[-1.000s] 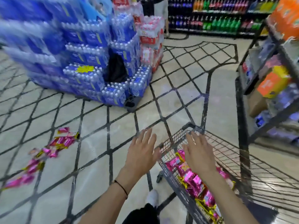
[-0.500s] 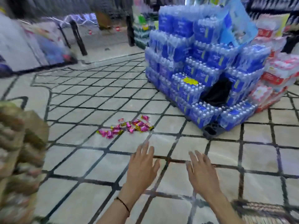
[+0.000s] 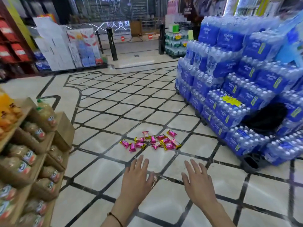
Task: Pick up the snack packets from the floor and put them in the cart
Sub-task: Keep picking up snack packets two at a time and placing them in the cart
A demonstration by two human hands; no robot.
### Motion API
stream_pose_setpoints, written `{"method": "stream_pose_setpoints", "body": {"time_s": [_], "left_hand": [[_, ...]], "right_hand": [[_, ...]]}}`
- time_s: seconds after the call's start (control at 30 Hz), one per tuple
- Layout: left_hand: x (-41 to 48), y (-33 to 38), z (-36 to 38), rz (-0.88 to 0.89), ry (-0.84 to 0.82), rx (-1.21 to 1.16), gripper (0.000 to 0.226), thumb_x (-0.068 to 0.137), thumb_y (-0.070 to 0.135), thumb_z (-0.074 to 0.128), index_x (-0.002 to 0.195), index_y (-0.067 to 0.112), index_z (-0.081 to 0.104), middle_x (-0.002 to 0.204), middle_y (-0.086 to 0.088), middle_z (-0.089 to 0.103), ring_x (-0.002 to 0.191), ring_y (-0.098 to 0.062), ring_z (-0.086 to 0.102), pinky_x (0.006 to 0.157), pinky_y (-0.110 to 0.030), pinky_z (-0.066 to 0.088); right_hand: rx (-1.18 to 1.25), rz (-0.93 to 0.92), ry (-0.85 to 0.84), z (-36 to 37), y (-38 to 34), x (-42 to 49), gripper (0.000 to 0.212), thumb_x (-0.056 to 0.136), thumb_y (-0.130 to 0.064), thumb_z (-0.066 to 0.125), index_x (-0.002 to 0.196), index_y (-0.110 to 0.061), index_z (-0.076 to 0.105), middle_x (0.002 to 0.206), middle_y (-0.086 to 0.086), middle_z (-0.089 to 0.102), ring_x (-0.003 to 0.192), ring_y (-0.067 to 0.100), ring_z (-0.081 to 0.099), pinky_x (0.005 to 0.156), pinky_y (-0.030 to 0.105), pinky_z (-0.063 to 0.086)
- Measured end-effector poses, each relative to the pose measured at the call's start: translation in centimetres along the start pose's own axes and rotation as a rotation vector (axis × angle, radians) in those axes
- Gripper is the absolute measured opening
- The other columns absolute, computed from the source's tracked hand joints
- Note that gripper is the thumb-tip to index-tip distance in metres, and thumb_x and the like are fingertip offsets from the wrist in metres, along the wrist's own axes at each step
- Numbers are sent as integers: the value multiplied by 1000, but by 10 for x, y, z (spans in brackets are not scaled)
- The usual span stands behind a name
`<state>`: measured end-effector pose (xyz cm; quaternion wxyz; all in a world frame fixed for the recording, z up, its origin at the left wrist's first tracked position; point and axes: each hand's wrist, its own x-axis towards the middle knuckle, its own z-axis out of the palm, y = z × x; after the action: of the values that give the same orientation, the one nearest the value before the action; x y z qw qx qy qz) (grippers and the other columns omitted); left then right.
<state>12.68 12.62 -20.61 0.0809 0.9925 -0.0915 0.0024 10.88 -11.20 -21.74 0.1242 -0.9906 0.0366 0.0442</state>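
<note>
Several pink and gold snack packets (image 3: 151,141) lie scattered in a loose pile on the tiled floor, ahead of me. My left hand (image 3: 136,179) is stretched forward with straight fingers, palm down, holding nothing, a short way in front of the pile. My right hand (image 3: 196,181) is held the same way beside it, also empty. The cart is out of view.
A tall stack of blue bottled-water packs (image 3: 237,89) stands on the right, with a black bag (image 3: 265,118) tucked into it. A shelf of drink bottles in cardboard trays (image 3: 32,145) lines the left. Barrier posts (image 3: 112,45) stand far ahead.
My view has swung left, away from the cart, which has left the frame. The packets on the floor have come to the centre and closer. Both hands stay open and empty.
</note>
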Motion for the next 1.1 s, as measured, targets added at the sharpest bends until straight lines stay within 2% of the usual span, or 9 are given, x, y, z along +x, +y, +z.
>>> {"method": "stream_pose_setpoints", "body": {"time_s": [0.1, 0.23, 0.47, 0.57, 0.7, 0.83, 0.9, 1.0, 1.1], "left_hand": [[38, -6, 9, 4, -36, -10, 63, 92, 56, 27, 138, 23, 54, 149, -2, 51, 130, -25, 53, 95, -43, 52], [101, -1, 32, 15, -69, -26, 61, 95, 55, 28, 143, 24, 47, 154, -1, 44, 136, -25, 46, 101, -44, 48], [244, 11, 61, -9, -102, 18, 52, 96, 52, 41, 138, 23, 50, 150, -1, 49, 129, -25, 52, 91, -43, 52], [312, 20, 61, -6, -126, 36, 54, 98, 51, 40, 144, 23, 46, 153, -1, 45, 134, -26, 48, 98, -43, 48], [397, 28, 58, 5, -117, 35, 55, 99, 50, 40, 147, 23, 42, 154, -2, 43, 139, -26, 43, 107, -42, 42], [463, 19, 72, -24, -152, 14, 57, 97, 53, 34, 147, 25, 40, 154, -3, 43, 138, -28, 43, 106, -45, 41], [497, 10, 83, -34, -188, 10, 57, 99, 53, 32, 148, 26, 37, 154, -3, 42, 139, -28, 41, 106, -44, 40], [550, -5, 101, -31, -242, -8, 56, 100, 53, 34, 149, 26, 34, 156, -2, 38, 140, -28, 39, 107, -44, 41], [606, -23, 112, 10, -272, -21, 56, 101, 51, 35, 150, 24, 33, 157, -2, 36, 141, -27, 37, 110, -44, 39]], "right_hand": [[-20, 12, 1, 5, 1, 35, 55, 102, -49, 32, 153, -30, 31, 162, -5, 25, 149, 29, 19, 106, 46, 42], [-19, 27, -27, 16, 17, 96, 55, 102, -48, 31, 154, -31, 28, 163, -6, 21, 149, 28, 17, 107, 44, 41], [-13, -23, -72, 30, 46, 246, 55, 101, -46, 38, 152, -26, 35, 160, 0, 32, 145, 34, 26, 105, 50, 42], [-26, -43, -95, 24, 55, 313, 53, 100, -43, 41, 149, -25, 38, 157, 0, 36, 142, 34, 31, 98, 50, 48], [-54, -97, -106, 19, 67, 394, 50, 95, -36, 56, 141, -20, 49, 147, 4, 49, 133, 38, 43, 90, 52, 53], [-47, -101, -120, 19, 69, 464, 51, 90, -34, 65, 137, -17, 55, 141, 5, 55, 126, 39, 51, 84, 51, 56], [-46, -102, -137, 22, 69, 498, 52, 92, -35, 62, 140, -18, 52, 143, 4, 54, 128, 37, 50, 84, 50, 56], [-55, -91, -172, 31, 68, 550, 52, 99, -39, 48, 147, -23, 41, 153, 2, 41, 139, 33, 38, 94, 50, 50], [-43, -36, -195, 37, 62, 604, 52, 100, -41, 45, 148, -22, 40, 155, 3, 39, 140, 35, 36, 94, 52, 50]]}}
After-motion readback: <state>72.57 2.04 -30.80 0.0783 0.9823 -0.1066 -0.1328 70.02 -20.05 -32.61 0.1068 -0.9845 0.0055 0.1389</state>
